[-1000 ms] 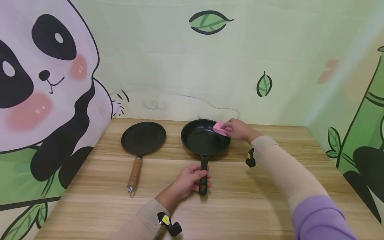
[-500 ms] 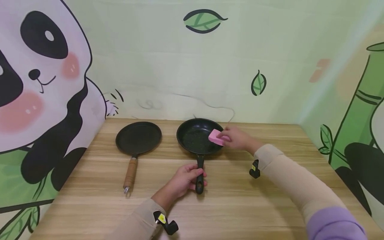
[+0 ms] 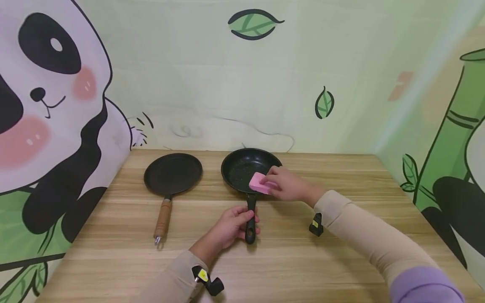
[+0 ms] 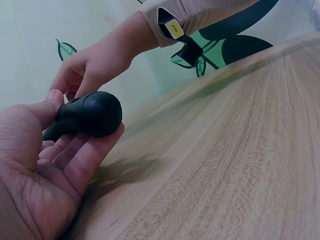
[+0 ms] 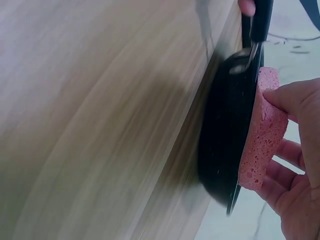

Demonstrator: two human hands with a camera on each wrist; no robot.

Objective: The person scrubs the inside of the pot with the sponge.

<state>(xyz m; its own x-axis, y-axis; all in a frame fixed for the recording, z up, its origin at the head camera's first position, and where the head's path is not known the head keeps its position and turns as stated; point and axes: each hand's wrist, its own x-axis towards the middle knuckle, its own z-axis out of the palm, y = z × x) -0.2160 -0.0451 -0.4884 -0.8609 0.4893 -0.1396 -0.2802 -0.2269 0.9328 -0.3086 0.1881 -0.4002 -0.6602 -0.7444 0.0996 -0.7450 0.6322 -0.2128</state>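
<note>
A black frying pan (image 3: pixel 242 168) lies on the wooden table, its handle toward me. My left hand (image 3: pixel 233 225) grips that handle (image 4: pixel 95 115), thumb on top and fingers curled beneath in the left wrist view. Between the thumb and fingers of my right hand (image 3: pixel 288 185) is a pink sponge (image 3: pixel 259 183), held at the near right part of the pan, just above where the handle joins. In the right wrist view the porous sponge (image 5: pixel 265 130) sits at the pan's rim, partly down inside it. The sponge's lower face is hidden.
To the left on the table (image 3: pixel 303 261) lies a flat black griddle pan (image 3: pixel 173 173) with a wooden handle (image 3: pixel 163 219). A wall cloth (image 3: pixel 182 63) printed with a panda and leaves rises right behind the table's back edge.
My right hand has moved the sponge from the pan's far right rim down and left toward the handle. My left hand keeps its hold, and the head view has shifted slightly.
</note>
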